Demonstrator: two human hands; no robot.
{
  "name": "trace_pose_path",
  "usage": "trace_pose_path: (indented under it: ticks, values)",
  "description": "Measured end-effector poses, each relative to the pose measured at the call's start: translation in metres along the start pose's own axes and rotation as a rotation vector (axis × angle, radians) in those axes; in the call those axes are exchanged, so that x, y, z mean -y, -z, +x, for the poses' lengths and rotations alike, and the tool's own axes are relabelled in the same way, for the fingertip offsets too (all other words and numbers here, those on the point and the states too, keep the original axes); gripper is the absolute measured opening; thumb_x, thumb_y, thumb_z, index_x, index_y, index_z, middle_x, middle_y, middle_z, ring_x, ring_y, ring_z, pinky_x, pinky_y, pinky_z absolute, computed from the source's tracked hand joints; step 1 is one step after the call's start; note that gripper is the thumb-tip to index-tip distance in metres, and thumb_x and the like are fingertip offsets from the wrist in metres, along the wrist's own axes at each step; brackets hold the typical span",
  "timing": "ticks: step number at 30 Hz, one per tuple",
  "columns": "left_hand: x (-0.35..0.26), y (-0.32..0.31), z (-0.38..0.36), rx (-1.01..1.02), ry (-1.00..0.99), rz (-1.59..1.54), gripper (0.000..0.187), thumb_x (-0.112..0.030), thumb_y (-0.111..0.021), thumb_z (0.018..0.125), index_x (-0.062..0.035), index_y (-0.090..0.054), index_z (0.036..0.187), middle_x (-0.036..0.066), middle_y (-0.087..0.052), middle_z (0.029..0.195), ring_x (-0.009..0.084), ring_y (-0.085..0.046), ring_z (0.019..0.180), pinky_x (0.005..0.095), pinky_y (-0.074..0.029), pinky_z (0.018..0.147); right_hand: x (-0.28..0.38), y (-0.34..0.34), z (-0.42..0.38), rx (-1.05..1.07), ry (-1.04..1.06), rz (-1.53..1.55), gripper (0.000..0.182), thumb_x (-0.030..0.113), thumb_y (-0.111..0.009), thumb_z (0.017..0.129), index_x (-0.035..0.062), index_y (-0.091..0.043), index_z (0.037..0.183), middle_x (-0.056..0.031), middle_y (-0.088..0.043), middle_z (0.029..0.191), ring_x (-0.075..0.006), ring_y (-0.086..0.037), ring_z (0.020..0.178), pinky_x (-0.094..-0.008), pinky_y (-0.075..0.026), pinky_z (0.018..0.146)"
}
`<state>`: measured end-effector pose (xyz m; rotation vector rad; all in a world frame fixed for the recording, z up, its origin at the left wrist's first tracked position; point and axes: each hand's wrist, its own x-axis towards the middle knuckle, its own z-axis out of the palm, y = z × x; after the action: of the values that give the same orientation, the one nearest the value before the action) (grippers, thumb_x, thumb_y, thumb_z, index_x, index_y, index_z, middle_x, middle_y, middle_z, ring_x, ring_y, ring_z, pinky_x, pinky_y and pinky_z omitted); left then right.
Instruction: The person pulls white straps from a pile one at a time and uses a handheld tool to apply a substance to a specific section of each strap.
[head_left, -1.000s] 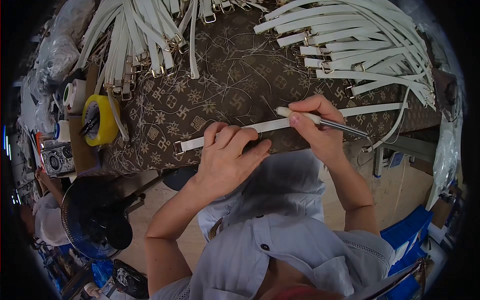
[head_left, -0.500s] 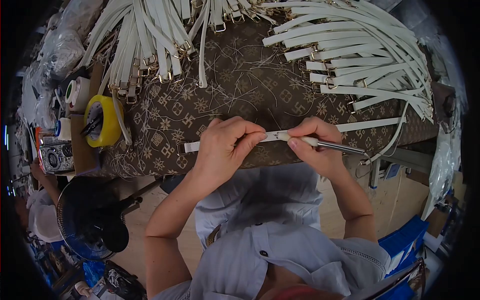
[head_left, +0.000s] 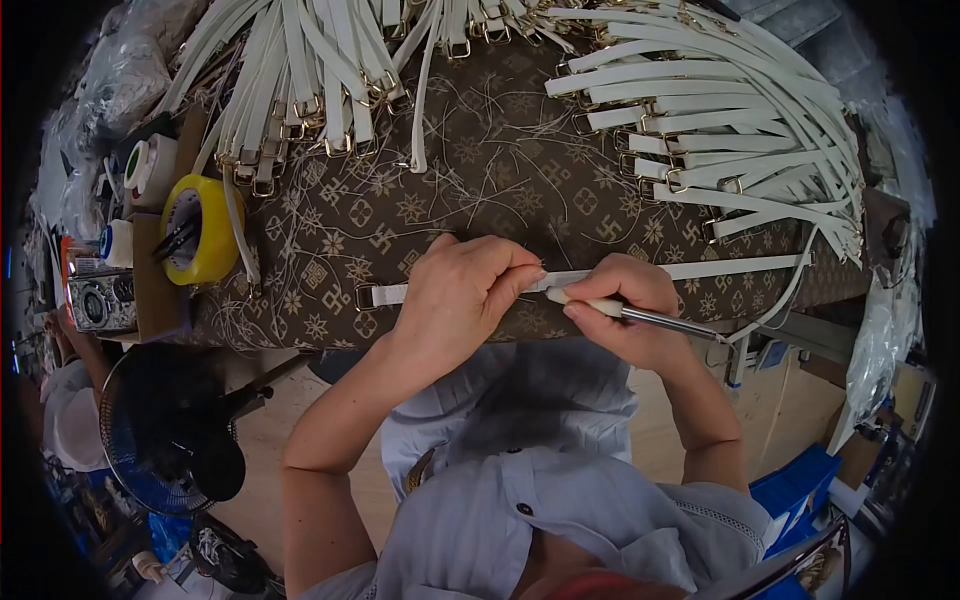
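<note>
A white strap [head_left: 725,267] lies along the front of the patterned table, with a metal buckle [head_left: 366,296] at its left end. My left hand [head_left: 465,285] rests over the strap, thumb and forefinger pinched together at its middle; what sits between the fingertips is too small to make out fully. In my right hand [head_left: 630,305] is a pen-shaped tool [head_left: 660,319] with a cream front part and a shiny metal barrel. Its pale tip touches or nearly touches the strap just right of my left fingertips.
Bundles of white buckled straps hang over the back left [head_left: 300,70] and lie piled at the right [head_left: 730,130]. Loose thread ends [head_left: 500,150] litter the patterned cloth. At the left stand a yellow tape roll [head_left: 228,240] and a cardboard box [head_left: 150,290]. A black fan [head_left: 170,430] is below.
The tool's tip has shifted slightly left and down along the strap, its barrel now tilting more. My left hand keeps its pinch. The whole view has moved a little.
</note>
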<state>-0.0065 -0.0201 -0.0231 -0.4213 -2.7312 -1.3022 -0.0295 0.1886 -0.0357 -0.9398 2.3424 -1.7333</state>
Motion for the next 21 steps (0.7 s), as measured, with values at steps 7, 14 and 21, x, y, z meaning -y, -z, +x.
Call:
trace_pose_path:
  ticks: [7, 14, 21]
  values:
    - [0.0015, -0.0012, -0.0028, 0.034, -0.015, -0.025, 0.010, -0.021, -0.068, 0.082, -0.0113, -0.066, 0.081, 0.001, -0.064, 0.072, 0.0183, -0.059, 0.063, 0.0306, -0.038, 0.065, -0.0015, -0.0017, 0.0001, -0.002, 0.018, -0.021, 0.017, 0.005, -0.076, 0.070, 0.0081, -0.064, 0.082, -0.0022, -0.062, 0.067, -0.0169, -0.058, 0.057, -0.0278, -0.043, 0.053]
    - [-0.0032, 0.0016, -0.0009, 0.059, 0.024, -0.058, 0.010, -0.021, -0.069, 0.082, -0.0113, -0.067, 0.083, 0.001, -0.064, 0.074, 0.0169, -0.057, 0.063, 0.0290, -0.038, 0.070, -0.0013, -0.0010, -0.0003, -0.003, 0.024, -0.021, 0.017, 0.005, -0.076, 0.069, 0.0081, -0.064, 0.081, -0.0027, -0.062, 0.068, -0.0171, -0.057, 0.056, -0.0279, -0.042, 0.052]
    - [-0.0075, 0.0025, 0.0014, 0.081, 0.069, -0.075, 0.011, -0.022, -0.068, 0.083, -0.0104, -0.067, 0.083, 0.001, -0.063, 0.073, 0.0175, -0.056, 0.063, 0.0292, -0.038, 0.071, -0.0001, -0.0009, -0.0002, -0.003, 0.001, -0.023, 0.017, 0.004, -0.075, 0.070, 0.0080, -0.064, 0.082, -0.0041, -0.062, 0.069, -0.0181, -0.057, 0.057, -0.0286, -0.042, 0.051]
